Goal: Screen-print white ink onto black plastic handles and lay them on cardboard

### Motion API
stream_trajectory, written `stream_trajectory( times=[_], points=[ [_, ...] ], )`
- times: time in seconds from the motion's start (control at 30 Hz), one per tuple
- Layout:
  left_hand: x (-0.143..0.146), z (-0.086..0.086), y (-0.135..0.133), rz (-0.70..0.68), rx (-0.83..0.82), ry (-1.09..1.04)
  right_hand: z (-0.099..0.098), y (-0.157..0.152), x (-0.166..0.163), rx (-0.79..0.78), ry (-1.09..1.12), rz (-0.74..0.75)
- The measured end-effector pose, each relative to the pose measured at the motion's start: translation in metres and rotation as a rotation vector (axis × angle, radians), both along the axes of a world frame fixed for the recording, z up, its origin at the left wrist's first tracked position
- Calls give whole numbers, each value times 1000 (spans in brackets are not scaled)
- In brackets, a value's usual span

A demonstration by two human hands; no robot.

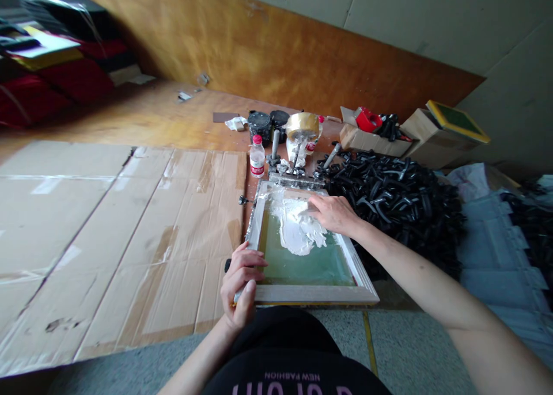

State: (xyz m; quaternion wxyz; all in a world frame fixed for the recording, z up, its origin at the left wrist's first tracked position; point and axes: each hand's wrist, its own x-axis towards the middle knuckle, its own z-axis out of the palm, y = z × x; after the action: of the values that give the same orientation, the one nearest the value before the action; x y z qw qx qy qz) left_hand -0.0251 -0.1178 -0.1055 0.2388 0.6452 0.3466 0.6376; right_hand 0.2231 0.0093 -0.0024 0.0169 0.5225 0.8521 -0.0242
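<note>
The frame (313,294), at 12 o'clock, is being gripped at its 8 by the left hand (242,277), fingers curled; beside paste (298,234), the right hand (334,212)'s pinch cannot be told. Even pressure is being advised.

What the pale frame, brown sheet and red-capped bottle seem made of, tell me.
Pale frame: probably wood, matt, judging by its faintly streaked surface; coated metal possible.
Brown sheet: likely cardboard, matt, with straight fold creases.
Red-capped bottle: likely plastic, fairly glossy, with see-through walls.
</note>
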Motion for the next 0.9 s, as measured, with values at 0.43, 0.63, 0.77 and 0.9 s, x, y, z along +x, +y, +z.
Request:
stream_trajectory(
  times=[0.43,0.63,0.77,0.9],
  points=[
    [-2,7,-1,-22,-18,36,-6,-13,-3,33,31,-17],
    [-1,3,0,-15,-18,2,-10,-14,-7,48,87,34],
    [-1,2,0,-16,-28,4,-5,-14,9,40,151,-10],
    [0,5,-1,-12,-34,0,2,-30,39,-18,253,0]
  ],
)
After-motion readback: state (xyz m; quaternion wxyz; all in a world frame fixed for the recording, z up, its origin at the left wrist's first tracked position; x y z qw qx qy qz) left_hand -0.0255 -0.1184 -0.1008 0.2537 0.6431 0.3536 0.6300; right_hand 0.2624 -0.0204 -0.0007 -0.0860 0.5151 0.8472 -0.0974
